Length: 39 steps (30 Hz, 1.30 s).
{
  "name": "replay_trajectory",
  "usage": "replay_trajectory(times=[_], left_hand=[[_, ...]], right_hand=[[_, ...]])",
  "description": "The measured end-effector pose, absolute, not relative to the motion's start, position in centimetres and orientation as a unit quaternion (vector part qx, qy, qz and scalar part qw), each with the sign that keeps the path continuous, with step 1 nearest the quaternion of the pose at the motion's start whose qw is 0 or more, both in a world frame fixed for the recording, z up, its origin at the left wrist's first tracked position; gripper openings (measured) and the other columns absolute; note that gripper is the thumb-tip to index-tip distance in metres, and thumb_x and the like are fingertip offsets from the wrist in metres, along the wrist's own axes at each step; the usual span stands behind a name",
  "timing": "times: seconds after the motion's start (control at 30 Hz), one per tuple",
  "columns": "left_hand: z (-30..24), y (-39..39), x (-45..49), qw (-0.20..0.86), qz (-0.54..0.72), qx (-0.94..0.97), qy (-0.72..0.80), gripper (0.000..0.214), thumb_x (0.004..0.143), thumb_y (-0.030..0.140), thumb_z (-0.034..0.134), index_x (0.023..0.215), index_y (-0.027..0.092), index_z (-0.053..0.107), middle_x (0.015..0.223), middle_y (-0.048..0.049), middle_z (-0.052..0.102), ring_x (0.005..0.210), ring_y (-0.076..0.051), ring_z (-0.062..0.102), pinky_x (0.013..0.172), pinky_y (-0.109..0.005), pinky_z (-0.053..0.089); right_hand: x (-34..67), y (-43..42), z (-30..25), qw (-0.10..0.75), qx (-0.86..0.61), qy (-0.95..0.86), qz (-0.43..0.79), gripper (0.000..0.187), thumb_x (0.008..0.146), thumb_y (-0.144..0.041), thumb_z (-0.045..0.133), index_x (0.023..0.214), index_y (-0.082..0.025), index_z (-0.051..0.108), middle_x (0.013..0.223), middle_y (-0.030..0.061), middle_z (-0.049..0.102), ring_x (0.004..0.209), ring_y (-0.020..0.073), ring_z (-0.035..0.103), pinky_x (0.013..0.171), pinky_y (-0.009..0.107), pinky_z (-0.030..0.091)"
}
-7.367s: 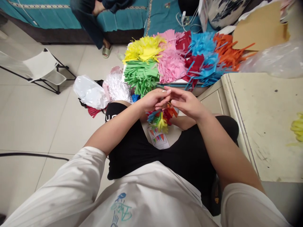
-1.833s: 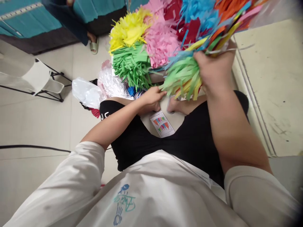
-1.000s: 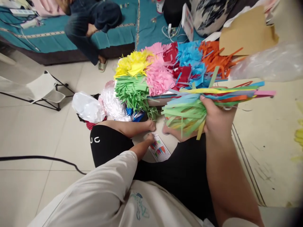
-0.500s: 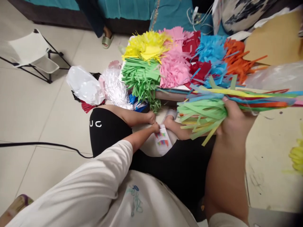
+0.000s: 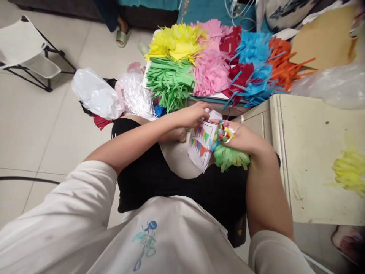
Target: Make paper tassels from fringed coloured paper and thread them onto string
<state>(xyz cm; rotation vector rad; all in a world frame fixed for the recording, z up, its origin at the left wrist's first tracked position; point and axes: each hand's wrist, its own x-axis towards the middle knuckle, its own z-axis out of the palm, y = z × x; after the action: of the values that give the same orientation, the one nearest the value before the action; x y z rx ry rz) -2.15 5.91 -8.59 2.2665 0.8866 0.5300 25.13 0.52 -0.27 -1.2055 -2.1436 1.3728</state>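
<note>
My left hand [image 5: 195,115] is over the upper edge of a white packet [image 5: 203,131] printed with colourful bunting pennants, its fingers curled onto it. The packet is tilted above my lap, between my knees. Close against its right side, my right hand [image 5: 238,136] is closed around a bundle of multicoloured paper strips [image 5: 225,133]. Light green fringe [image 5: 230,156] of this bundle hangs below the hand. Part of the bundle is hidden by my fingers.
Fringed paper piles lie ahead: yellow [image 5: 176,42], green [image 5: 171,82], pink [image 5: 212,74], blue [image 5: 253,49] and orange [image 5: 282,57]. A cream cabinet top [image 5: 319,152] with a yellow tassel [image 5: 352,173] stands right. Plastic bags [image 5: 95,93] and a folding stool [image 5: 24,42] are left. A person's slippered foot [image 5: 122,36] is beyond.
My right hand has brought the strip bundle from the right down and left to the packet. My left hand has shifted up to the packet's upper edge, and the packet sits higher.
</note>
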Motion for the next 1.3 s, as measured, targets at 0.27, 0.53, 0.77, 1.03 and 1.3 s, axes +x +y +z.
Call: replay_trajectory(times=[0.27, 0.53, 0.77, 1.03, 1.3], left_hand=[[-6.4, 4.3, -5.8, 0.406, 0.371, 0.763, 0.34, 0.033, 0.086, 0.046, 0.09, 0.109, 0.023, 0.082, 0.158, -0.0162, 0.063, 0.159, -0.043, 0.057, 0.141, -0.058, 0.038], [-5.9, 6.7, -7.9, 0.501, 0.507, 0.565, 0.416, 0.07, 0.098, 0.059, 0.086, 0.157, 0.029, 0.064, 0.152, -0.0095, 0.072, 0.171, -0.047, 0.046, 0.143, -0.066, 0.03], [-3.1, 3.9, -8.8, 0.558, 0.344, 0.698, 0.288, 0.115, 0.063, 0.077, 0.105, 0.155, 0.017, 0.071, 0.149, -0.0171, 0.079, 0.158, -0.046, 0.063, 0.134, -0.053, 0.05], [0.8, 1.5, -7.5, 0.642, 0.179, 0.731, 0.147, 0.16, 0.055, 0.083, 0.104, 0.187, 0.028, 0.032, 0.19, -0.0101, 0.043, 0.179, -0.039, 0.036, 0.136, -0.036, 0.043], [0.4, -0.6, -6.4, 0.711, 0.218, 0.642, 0.185, 0.168, 0.054, 0.084, 0.106, 0.187, 0.021, 0.025, 0.183, -0.0164, 0.051, 0.176, -0.046, 0.039, 0.134, -0.043, 0.049]], right_hand=[[21.6, -0.1, 0.1, 0.106, -0.449, -0.805, 0.373, 0.033, 0.08, -0.047, 0.081, 0.073, -0.026, 0.055, 0.069, 0.0012, 0.064, 0.068, 0.0228, 0.062, 0.065, 0.035, 0.046], [21.9, -0.7, 1.7, 0.169, -0.452, -0.855, 0.19, 0.032, 0.076, -0.043, 0.074, 0.072, -0.028, 0.046, 0.065, 0.0039, 0.054, 0.061, 0.0228, 0.05, 0.062, 0.037, 0.037], [22.2, 0.3, -1.6, 0.228, -0.484, -0.835, 0.134, 0.019, 0.078, -0.04, 0.072, 0.09, -0.025, 0.069, 0.08, 0.0083, 0.069, 0.078, 0.0291, 0.065, 0.07, 0.038, 0.045], [23.7, 0.4, 0.6, 0.411, -0.352, -0.819, 0.189, 0.003, 0.088, -0.024, 0.075, 0.091, -0.023, 0.075, 0.095, 0.0071, 0.076, 0.09, 0.0253, 0.073, 0.084, 0.039, 0.058], [23.6, 1.1, 0.4, 0.377, -0.444, -0.737, 0.342, 0.016, 0.071, -0.02, 0.077, 0.085, -0.026, 0.073, 0.089, 0.0089, 0.08, 0.085, 0.0302, 0.074, 0.081, 0.044, 0.06]])
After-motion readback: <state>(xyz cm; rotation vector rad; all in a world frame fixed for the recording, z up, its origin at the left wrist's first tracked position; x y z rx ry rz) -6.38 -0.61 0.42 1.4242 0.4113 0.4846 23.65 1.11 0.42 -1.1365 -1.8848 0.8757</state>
